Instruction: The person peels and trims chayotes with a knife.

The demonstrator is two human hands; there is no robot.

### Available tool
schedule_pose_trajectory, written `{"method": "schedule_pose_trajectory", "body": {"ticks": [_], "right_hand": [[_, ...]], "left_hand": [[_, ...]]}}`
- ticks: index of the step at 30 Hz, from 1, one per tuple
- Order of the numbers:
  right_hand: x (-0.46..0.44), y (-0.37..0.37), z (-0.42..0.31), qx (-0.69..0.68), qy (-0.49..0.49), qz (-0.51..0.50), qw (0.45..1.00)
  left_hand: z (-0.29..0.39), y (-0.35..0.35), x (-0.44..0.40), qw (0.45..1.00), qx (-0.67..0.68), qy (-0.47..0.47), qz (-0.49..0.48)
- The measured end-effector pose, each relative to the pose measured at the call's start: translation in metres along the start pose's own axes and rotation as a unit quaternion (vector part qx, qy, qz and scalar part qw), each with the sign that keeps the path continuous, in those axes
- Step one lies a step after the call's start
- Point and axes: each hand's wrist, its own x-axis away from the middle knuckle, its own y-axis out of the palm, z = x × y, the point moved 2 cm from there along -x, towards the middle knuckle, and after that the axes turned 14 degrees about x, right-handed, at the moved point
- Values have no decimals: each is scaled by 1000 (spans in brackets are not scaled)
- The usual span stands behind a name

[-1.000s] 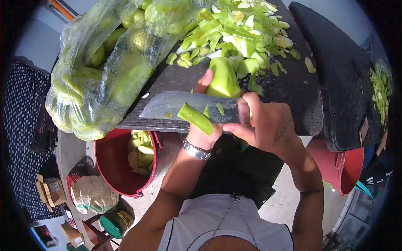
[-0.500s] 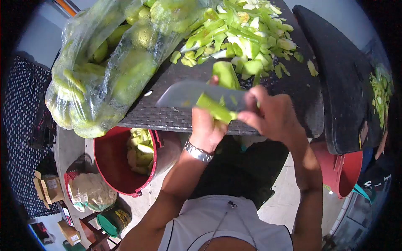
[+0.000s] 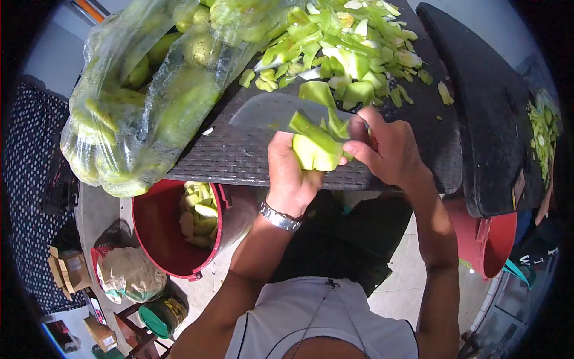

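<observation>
My left hand (image 3: 293, 176), with a metal watch on its wrist, is wrapped round a pale green vegetable (image 3: 314, 154) over the near edge of the dark woven table (image 3: 239, 164). My right hand (image 3: 385, 146) grips the handle end of a broad knife (image 3: 269, 112), its blade pointing left across the vegetable. Strips of green peel (image 3: 315, 131) lie on the blade. Beyond the knife a pile of green peelings (image 3: 353, 54) covers part of the tabletop. The blade hides part of the vegetable.
A clear plastic bag (image 3: 173, 113) of green vegetables lies on the table's left. Below stands a red bucket (image 3: 161, 239) with cut pieces inside; another red bucket (image 3: 499, 245) is at the right. A black chair (image 3: 478, 119) stands beside the table, and a stuffed sack (image 3: 131, 275) at lower left.
The knife has moved up over the vegetable, and a strip of peel now curls up at the blade. My left hand has risen slightly, bringing the vegetable's pale cut end into view.
</observation>
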Motion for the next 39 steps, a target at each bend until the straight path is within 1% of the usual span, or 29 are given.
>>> {"method": "schedule_pose_trajectory", "body": {"ticks": [3,4,7,8,9,10,11,12,13,14,15,16,17,19,20,21,22,23,24,27,28,30,32,35,37,39], "right_hand": [[5,-4,-12,0,-24,-16,1000],[3,-6,-15,-19,-17,-30,999],[-13,-3,23,41,38,16,998],[-24,-3,42,-22,88,16,996],[-27,-9,53,-92,179,-58,978],[-30,-20,60,-160,264,-132,942],[-30,-27,61,-225,345,-207,888],[-31,-31,52,-229,360,-199,882],[-30,-30,48,-199,275,-156,928],[-27,-26,45,-166,187,-111,962],[-24,-25,34,-125,115,-70,983],[-21,-25,22,-78,47,-23,996],[-15,-22,2,-26,0,18,999],[-2,-21,-22,27,-37,24,999],[3,-21,-27,28,-28,-10,999],[6,-21,-30,29,-18,-43,998],[8,-22,-31,34,-22,-61,997],[8,-23,-32,58,-38,-57,996],[9,-24,-34,82,-53,-55,994],[8,-27,-34,132,-90,-36,987],[7,-29,-33,144,-100,-27,984],[3,-27,-15,125,-55,-27,990],[2,-27,0,95,-12,-37,995],[7,-21,-15,71,-41,-12,997],[4,-24,-19,85,-46,-23,995],[1,-24,-13,79,-37,-34,996]], "left_hand": [[-7,6,-5,989,-5,85,120],[-8,5,-7,987,3,96,131],[-1,17,-3,995,-75,11,58],[-1,20,-4,995,-77,10,67],[1,21,-5,996,-62,3,61],[3,20,-7,997,-46,-1,54],[5,20,-7,998,-27,-5,50],[6,21,-8,998,-12,-3,69],[6,24,-10,996,3,-2,88],[7,25,-11,994,18,-1,108],[7,24,-12,994,-8,3,107],[6,24,-13,994,-33,8,106],[6,22,-14,992,-59,13,107],[4,23,-17,991,-30,46,120],[2,31,-10,992,-16,30,119],[3,29,-10,995,-4,-11,96],[8,24,-13,996,8,-53,70],[9,19,-16,994,21,-94,43],[9,17,-20,995,-14,-94,20],[9,19,-18,994,-2,-109,7],[8,21,-18,995,-12,-90,35],[5,28,-16,994,-35,-53,91],[9,20,-3,997,-31,-40,56],[7,14,-14,995,-41,-50,73],[4,11,-14,993,-64,-44,85],[5,13,-5,991,-98,-14,94]]}}
